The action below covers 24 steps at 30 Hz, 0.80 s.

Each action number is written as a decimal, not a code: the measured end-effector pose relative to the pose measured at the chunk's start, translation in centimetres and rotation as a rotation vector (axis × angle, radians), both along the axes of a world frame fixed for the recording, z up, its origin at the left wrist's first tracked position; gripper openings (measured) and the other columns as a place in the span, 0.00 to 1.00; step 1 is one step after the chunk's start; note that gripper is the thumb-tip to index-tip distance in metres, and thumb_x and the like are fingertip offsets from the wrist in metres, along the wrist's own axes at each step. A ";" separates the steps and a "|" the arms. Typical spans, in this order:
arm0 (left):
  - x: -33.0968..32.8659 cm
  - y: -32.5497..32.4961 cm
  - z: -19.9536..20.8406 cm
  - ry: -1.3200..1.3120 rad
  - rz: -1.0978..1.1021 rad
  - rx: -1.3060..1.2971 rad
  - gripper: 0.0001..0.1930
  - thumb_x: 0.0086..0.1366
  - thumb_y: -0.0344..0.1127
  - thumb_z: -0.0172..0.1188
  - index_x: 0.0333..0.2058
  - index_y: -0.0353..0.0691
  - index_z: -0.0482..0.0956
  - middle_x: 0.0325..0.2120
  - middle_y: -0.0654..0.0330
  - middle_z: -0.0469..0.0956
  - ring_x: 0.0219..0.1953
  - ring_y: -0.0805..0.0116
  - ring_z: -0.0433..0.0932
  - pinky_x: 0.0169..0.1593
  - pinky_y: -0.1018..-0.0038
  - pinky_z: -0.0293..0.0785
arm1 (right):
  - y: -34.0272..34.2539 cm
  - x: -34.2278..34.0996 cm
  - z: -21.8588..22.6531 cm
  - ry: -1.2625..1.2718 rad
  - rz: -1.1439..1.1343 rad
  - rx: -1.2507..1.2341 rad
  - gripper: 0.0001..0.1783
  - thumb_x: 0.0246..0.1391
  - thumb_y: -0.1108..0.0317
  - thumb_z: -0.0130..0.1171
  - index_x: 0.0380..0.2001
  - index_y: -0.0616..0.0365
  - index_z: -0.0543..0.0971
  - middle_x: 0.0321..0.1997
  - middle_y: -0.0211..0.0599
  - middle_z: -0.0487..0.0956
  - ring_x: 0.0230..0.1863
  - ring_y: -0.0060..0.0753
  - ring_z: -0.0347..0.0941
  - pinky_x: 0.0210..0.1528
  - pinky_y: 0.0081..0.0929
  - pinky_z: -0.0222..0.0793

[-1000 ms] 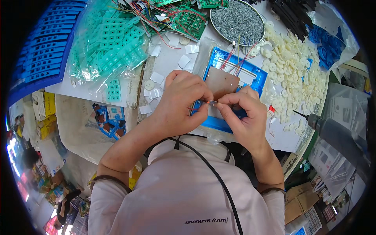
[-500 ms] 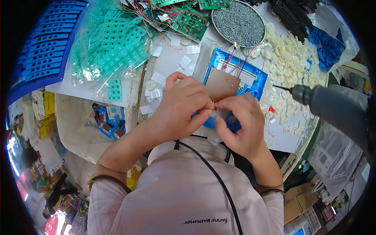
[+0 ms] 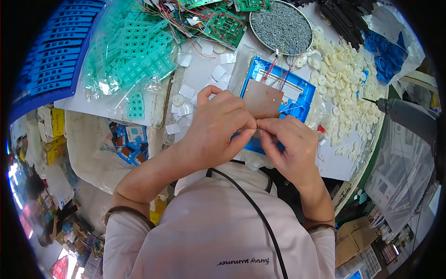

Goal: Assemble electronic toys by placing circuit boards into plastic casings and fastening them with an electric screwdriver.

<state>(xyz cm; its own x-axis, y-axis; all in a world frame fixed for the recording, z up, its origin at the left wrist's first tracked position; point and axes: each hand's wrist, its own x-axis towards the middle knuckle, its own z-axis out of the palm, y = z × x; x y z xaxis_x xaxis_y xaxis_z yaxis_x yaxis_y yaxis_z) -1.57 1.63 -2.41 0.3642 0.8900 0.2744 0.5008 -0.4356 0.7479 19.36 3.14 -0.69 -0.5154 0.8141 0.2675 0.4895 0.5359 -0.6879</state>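
The left hand (image 3: 222, 124) and right hand (image 3: 293, 142) pinch, fingertips nearly meeting, what looks like a thin wire (image 3: 257, 126), at the near edge of a brown circuit board (image 3: 263, 98). The board overlaps a blue plastic casing (image 3: 305, 99); cream plastic discs (image 3: 341, 79) lie to its right.

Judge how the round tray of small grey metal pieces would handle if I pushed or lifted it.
The round tray is probably heavy for its size, being filled with metal pieces. Tilted, it would likely spill, since they lie loose and uncovered. It seems unlikely to roll, lying face-up.
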 end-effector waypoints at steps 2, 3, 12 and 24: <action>0.1 0.0 0.0 0.001 0.007 0.006 0.07 0.54 0.26 0.66 0.30 0.45 0.78 0.29 0.66 0.76 0.37 0.64 0.74 0.53 0.60 0.58 | -0.4 -0.1 -0.1 -0.002 -0.050 -0.026 0.11 0.44 0.78 0.70 0.34 0.58 0.82 0.34 0.36 0.84 0.30 0.38 0.78 0.30 0.31 0.74; 0.2 0.0 0.0 0.000 0.012 0.006 0.07 0.55 0.26 0.66 0.30 0.46 0.78 0.29 0.67 0.76 0.37 0.64 0.74 0.53 0.60 0.58 | -0.5 -0.1 -0.1 -0.005 -0.057 -0.036 0.12 0.44 0.79 0.70 0.34 0.58 0.82 0.34 0.35 0.84 0.30 0.38 0.79 0.30 0.31 0.74; -0.4 0.3 0.5 0.080 0.051 -0.141 0.06 0.57 0.27 0.64 0.34 0.46 0.81 0.23 0.69 0.76 0.31 0.68 0.75 0.49 0.65 0.60 | -0.7 -0.3 -1.4 0.028 0.059 0.213 0.16 0.36 0.76 0.72 0.33 0.58 0.82 0.39 0.35 0.85 0.32 0.36 0.78 0.31 0.27 0.75; -1.3 1.4 1.0 -0.172 -0.079 -0.528 0.08 0.64 0.29 0.63 0.42 0.35 0.80 0.29 0.59 0.83 0.27 0.69 0.78 0.31 0.73 0.71 | 0.2 0.0 -2.3 -0.050 0.172 0.384 0.13 0.36 0.71 0.67 0.32 0.57 0.84 0.40 0.33 0.82 0.36 0.37 0.75 0.31 0.26 0.73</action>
